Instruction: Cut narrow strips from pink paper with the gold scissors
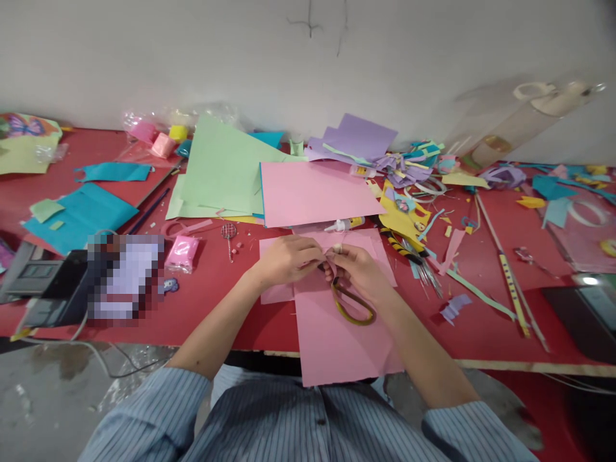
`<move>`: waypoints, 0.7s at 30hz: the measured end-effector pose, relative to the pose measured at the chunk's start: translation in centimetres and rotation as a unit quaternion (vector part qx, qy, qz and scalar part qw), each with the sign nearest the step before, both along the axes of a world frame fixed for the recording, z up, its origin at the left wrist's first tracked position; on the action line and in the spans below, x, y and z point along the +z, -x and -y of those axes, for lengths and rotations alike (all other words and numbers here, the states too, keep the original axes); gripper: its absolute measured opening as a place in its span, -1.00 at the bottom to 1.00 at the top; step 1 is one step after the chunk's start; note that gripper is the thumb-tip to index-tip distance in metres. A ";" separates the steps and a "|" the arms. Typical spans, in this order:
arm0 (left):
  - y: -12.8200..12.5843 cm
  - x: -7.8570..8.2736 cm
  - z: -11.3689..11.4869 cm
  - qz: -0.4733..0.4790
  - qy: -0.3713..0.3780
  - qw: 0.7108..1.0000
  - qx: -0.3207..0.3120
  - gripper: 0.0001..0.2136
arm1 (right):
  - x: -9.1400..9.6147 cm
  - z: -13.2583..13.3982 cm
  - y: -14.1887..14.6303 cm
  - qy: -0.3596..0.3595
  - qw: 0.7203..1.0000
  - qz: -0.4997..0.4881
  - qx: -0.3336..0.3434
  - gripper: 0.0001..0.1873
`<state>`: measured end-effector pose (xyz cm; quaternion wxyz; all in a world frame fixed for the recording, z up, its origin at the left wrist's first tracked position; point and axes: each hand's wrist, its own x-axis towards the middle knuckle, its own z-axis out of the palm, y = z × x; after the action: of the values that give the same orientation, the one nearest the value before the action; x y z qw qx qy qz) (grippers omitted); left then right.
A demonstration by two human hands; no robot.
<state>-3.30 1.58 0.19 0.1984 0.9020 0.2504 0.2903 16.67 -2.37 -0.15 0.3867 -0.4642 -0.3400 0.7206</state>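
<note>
My left hand (291,258) is closed, its fingertips pinching a small bit of pink paper (328,255) that reaches across to the other hand. My right hand (357,268) is also closed, with thumb and forefinger at the same bit of paper. From its curled fingers hang scissors (355,309), a yellow-and-black handle loop pointing down toward me; their blades are hidden. Both hands are over a pink sheet (344,340) that overhangs the table's front edge. Just beyond the fingers lies a small glue bottle (349,224) with a white nozzle.
Larger pink (312,192) and green sheets (216,167) lie behind the hands. To the right are purple and blue paper scraps (404,167), metal tools (426,276) and a yellow rod (514,295). A phone (128,276) and a pink clay packet (181,253) are at left.
</note>
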 end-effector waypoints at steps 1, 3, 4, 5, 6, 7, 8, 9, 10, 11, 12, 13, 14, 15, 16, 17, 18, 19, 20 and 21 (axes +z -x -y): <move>0.0 0.1 0.0 0.002 0.012 1.000 0.001 -0.84 | -0.1 0.0 0.0 -0.001 1.000 0.001 -0.001 -0.75; -0.1 0.2 0.1 0.009 0.040 0.999 0.004 -0.85 | -0.1 0.0 0.1 -0.004 1.000 0.004 -0.004 -0.76; -0.2 0.2 0.2 0.014 0.057 0.998 0.007 -0.86 | -0.1 0.0 0.1 -0.005 1.000 0.006 -0.006 -0.76; -0.2 0.3 0.2 0.021 0.076 0.997 0.012 -0.88 | -0.1 0.0 0.1 -0.006 1.000 0.008 -0.007 -0.76; -0.3 0.4 0.3 0.029 0.097 0.995 0.018 -0.90 | 0.0 0.0 0.2 -0.007 1.000 0.010 -0.008 -0.76; -0.3 0.4 0.3 0.038 0.121 0.992 0.026 -0.91 | 0.1 0.0 0.2 -0.008 1.000 0.012 -0.008 -0.76; -0.3 0.5 0.4 0.048 0.146 0.988 0.033 -0.92 | 0.2 0.0 0.2 -0.008 1.000 0.015 -0.009 -0.76; -0.4 0.6 0.4 0.058 0.172 0.983 0.040 -0.91 | 0.3 0.0 0.3 -0.010 1.000 0.019 -0.010 -0.76; -0.4 0.6 0.4 0.068 0.198 0.977 0.045 -0.91 | 0.4 0.0 0.3 -0.011 1.000 0.023 -0.011 -0.76; -0.5 0.6 0.4 0.079 0.224 0.970 0.046 -0.90 | 0.5 0.0 0.3 -0.014 0.999 0.027 -0.013 -0.76; -0.5 0.7 0.4 0.089 0.248 0.964 0.045 -0.89 | 0.6 0.0 0.3 -0.018 0.999 0.031 -0.013 -0.76; -0.6 0.7 0.4 0.098 0.270 0.957 0.042 -0.89 | 0.6 0.0 0.3 -0.022 0.999 0.036 -0.013 -0.76; -0.6 0.7 0.4 0.105 0.290 0.950 0.039 -0.88 | 0.7 0.0 0.3 -0.025 0.999 0.041 -0.013 -0.76; -0.7 0.7 0.4 0.111 0.309 0.944 0.034 -0.88 | 0.7 0.0 0.3 -0.028 0.999 0.045 -0.013 -0.76; -0.7 0.8 0.4 0.116 0.324 0.938 0.030 -0.88 | 0.7 0.0 0.3 -0.031 0.998 0.049 -0.013 -0.76; -0.7 0.8 0.3 0.120 0.337 0.933 0.028 -0.88 | 0.7 0.0 0.3 -0.033 0.998 0.052 -0.013 -0.76; -0.7 0.8 0.3 0.124 0.346 0.929 0.028 -0.88 | 0.7 0.0 0.4 -0.035 0.998 0.054 -0.013 -0.76; -0.7 0.8 0.3 0.128 0.354 0.926 0.029 -0.89 | 0.7 0.0 0.4 -0.037 0.998 0.055 -0.013 -0.76; -0.8 0.9 0.3 0.132 0.359 0.924 0.031 -0.90 | 0.7 0.0 0.4 -0.038 0.998 0.055 -0.013 -0.76; -0.8 0.9 0.3 0.135 0.363 0.921 0.033 -0.90 | 0.7 0.0 0.4 -0.040 0.998 0.055 -0.011 -0.76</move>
<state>-2.52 1.23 1.06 0.5344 0.7120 0.3388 0.3045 16.28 -2.41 0.52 0.3938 -0.4911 -0.3840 0.6755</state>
